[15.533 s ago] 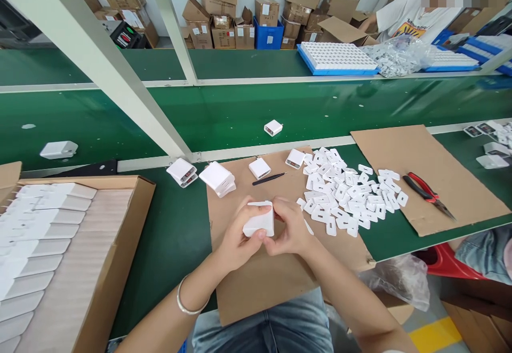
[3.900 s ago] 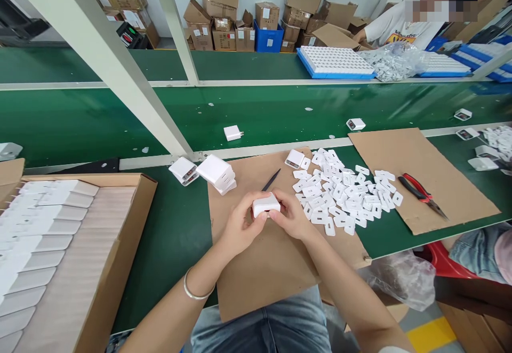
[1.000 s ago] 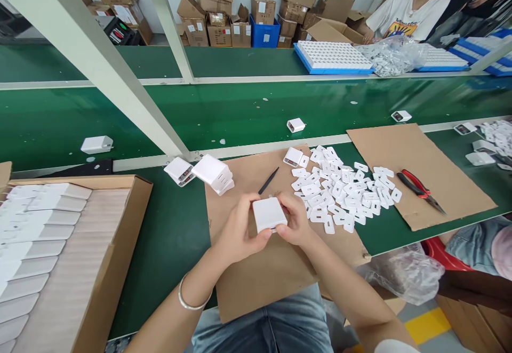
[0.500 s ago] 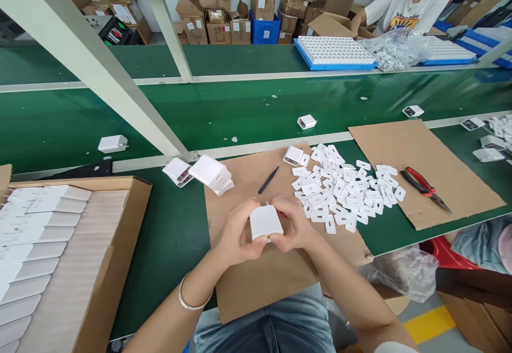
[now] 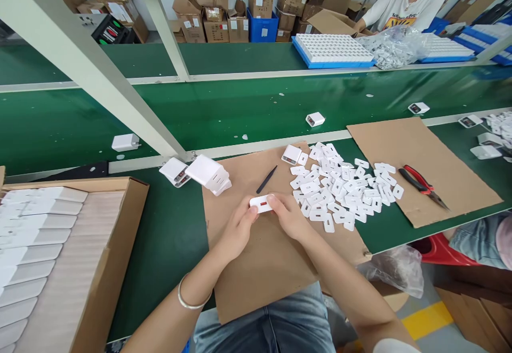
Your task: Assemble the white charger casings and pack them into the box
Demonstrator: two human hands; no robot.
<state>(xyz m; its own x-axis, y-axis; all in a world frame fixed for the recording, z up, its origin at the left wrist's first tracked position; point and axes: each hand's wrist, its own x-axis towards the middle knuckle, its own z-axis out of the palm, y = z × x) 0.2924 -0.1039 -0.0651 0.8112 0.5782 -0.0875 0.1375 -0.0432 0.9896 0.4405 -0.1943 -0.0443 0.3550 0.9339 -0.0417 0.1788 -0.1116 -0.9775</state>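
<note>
Both hands hold one white charger housing [image 5: 261, 203] over the brown cardboard sheet, its narrow end with a reddish slot facing up. My left hand [image 5: 237, 230] grips its left end, and my right hand [image 5: 291, 217] presses a thumb on its right end. Just beyond lies a black pointed tool [image 5: 266, 179]. To the right is a loose pile of small white slotted plates [image 5: 340, 187], with a white housing [image 5: 292, 154] at its far left edge. More white housings [image 5: 208, 173] lie together at the sheet's far left corner.
An open carton [image 5: 116, 251] with rows of white housings stands at the left. Red-handled pliers [image 5: 424, 186] rest on a second cardboard sheet [image 5: 448, 166]. A slanted white post [image 5: 100, 70] crosses the upper left. Across the bench are a blue-edged tray [image 5: 340, 66] and a person [image 5: 408, 14].
The housing in my hands has been tipped, so its slotted end shows instead of its broad white face. Both hands have shifted slightly away from my body. The view has moved a little.
</note>
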